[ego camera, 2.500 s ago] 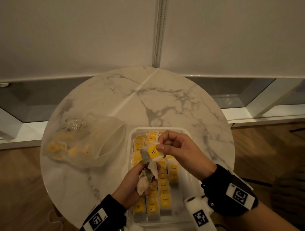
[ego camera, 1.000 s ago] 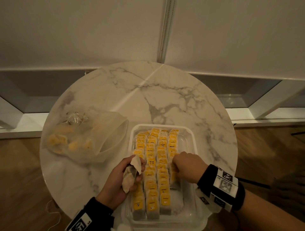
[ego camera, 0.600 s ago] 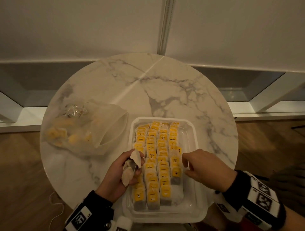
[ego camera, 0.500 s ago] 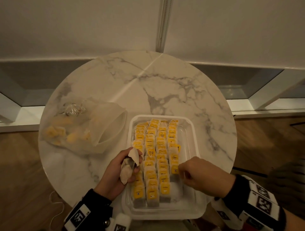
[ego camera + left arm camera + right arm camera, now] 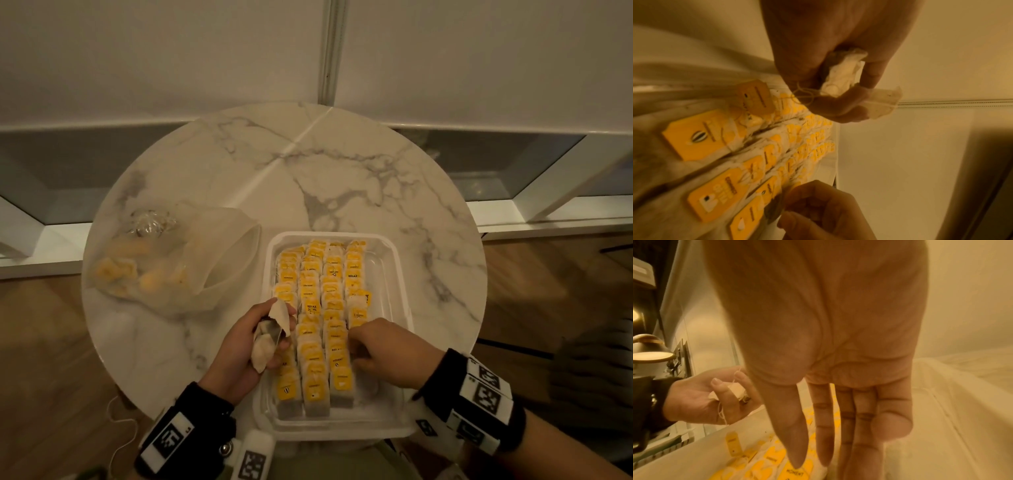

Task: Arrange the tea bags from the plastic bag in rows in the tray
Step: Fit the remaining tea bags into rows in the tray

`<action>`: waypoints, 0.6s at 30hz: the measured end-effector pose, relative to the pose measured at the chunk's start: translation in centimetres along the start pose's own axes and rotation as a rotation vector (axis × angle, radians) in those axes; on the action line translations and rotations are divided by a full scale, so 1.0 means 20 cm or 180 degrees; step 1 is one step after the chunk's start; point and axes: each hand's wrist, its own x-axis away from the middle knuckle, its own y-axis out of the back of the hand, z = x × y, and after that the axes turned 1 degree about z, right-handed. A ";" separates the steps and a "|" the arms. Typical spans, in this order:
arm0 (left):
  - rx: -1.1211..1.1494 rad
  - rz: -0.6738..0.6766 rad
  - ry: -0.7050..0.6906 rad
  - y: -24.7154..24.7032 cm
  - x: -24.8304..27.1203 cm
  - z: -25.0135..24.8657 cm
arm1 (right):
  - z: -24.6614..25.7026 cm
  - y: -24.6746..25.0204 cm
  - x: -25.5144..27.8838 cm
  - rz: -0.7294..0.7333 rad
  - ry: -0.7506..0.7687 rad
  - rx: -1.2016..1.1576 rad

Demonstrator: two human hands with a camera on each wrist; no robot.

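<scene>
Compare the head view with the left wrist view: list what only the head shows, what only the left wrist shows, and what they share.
Only the head view shows the whole round marble table, the plastic bag with tea bags left inside, and the tray's full outline with its fourth row only partly filled.

Only the left wrist view shows a loose yellow tag dangling on its string below the left hand.

Both show the left hand gripping crumpled tea bags, the right hand at the tray's rows, and the rows of yellow-tagged tea bags.
</scene>
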 end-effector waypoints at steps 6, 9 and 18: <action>0.0003 -0.0003 0.0000 -0.01 0.01 0.01 | -0.04 -0.06 0.01 -0.0009 -0.0220 -0.0044; 0.0017 0.0036 -0.0008 -0.02 0.02 0.01 | -0.03 -0.04 0.01 -0.0159 -0.0282 -0.0110; -0.0274 0.0086 -0.0222 -0.12 0.06 0.07 | 0.28 0.09 0.19 -0.1431 0.0321 -0.2246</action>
